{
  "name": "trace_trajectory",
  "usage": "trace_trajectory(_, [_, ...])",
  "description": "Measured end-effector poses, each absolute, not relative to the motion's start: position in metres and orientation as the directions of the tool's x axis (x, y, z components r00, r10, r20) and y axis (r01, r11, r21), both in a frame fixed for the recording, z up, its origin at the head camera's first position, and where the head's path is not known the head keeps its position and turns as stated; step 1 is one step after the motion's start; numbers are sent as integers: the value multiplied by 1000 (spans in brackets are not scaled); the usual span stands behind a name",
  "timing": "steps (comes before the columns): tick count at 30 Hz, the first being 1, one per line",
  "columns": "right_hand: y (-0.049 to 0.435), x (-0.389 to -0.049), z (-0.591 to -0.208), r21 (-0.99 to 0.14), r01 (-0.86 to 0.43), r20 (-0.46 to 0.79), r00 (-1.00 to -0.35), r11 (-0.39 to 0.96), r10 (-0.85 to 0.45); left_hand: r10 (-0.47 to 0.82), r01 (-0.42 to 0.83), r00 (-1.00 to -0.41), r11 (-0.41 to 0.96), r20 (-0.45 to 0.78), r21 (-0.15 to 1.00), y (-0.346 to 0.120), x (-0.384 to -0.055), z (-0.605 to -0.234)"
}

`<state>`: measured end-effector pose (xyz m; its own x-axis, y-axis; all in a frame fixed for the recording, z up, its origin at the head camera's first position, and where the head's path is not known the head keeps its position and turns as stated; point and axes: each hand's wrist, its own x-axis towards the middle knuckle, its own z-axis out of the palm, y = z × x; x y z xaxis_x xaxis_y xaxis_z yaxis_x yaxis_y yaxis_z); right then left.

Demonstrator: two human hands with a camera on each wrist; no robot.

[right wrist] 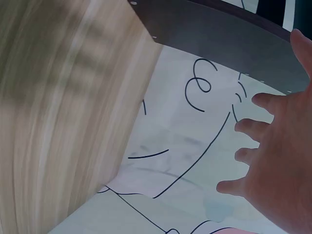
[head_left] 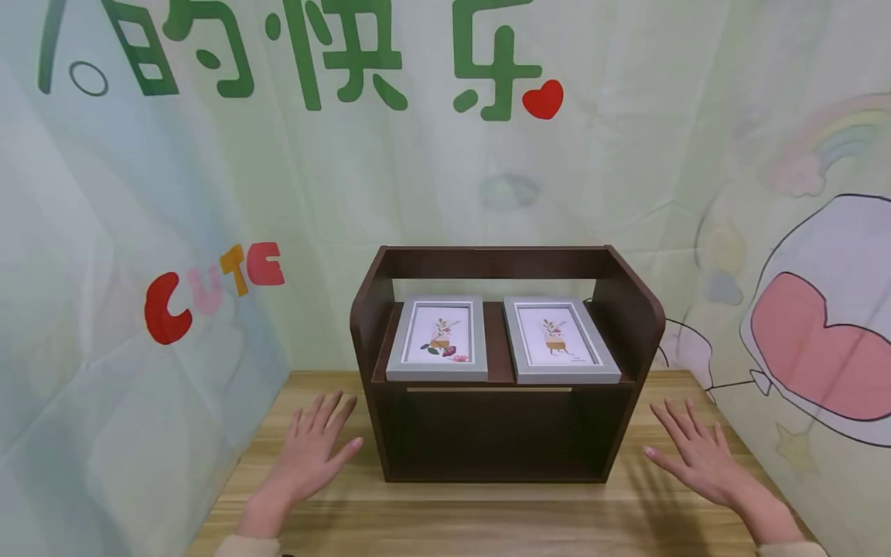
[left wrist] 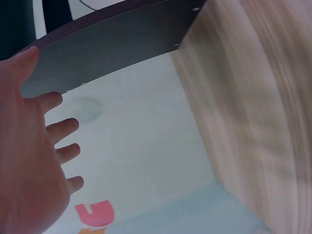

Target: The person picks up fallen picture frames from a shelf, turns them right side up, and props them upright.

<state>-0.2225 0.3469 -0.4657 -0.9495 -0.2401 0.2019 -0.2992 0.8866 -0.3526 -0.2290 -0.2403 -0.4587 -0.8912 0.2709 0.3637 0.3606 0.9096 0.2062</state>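
A dark brown two-tier shelf (head_left: 496, 263) stands on the wooden table. On its upper board lie two grey picture frames side by side. The left picture frame (head_left: 398, 352) shows a potted plant print with a dark pink flower low down; the right picture frame (head_left: 604, 363) holds a similar plant print. My left hand (head_left: 306, 458) is spread beside the shelf's left side, holding nothing. To the right of the shelf my right hand (head_left: 699, 456) is spread as well, with nothing in it. In both wrist views the fingers are apart from the shelf's side panel (left wrist: 117, 46).
The wooden table (head_left: 487, 526) extends in front of the shelf and to both sides. Printed fabric walls (head_left: 592, 193) with green characters and cartoon drawings close in the back, left and right. A thin dark cable (head_left: 685, 323) runs behind the shelf's right side.
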Motion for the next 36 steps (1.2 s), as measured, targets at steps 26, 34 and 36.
trace_trajectory(26, [331, -197, -418, -376, -388, 362, -897, 841, -252, 366, 483, -785, 867, 499, 124, -232, -200, -409])
trace_trajectory(34, [322, -185, -404, -342, -455, 493, -832, 822, -256, 388, 539, -755, 826, 528, 163, -226, -196, -396])
trace_trajectory(36, [319, -183, -401, -328, -476, 527, -809, 816, -260, 398, 564, -737, 808, 547, 172, -223, -195, -393])
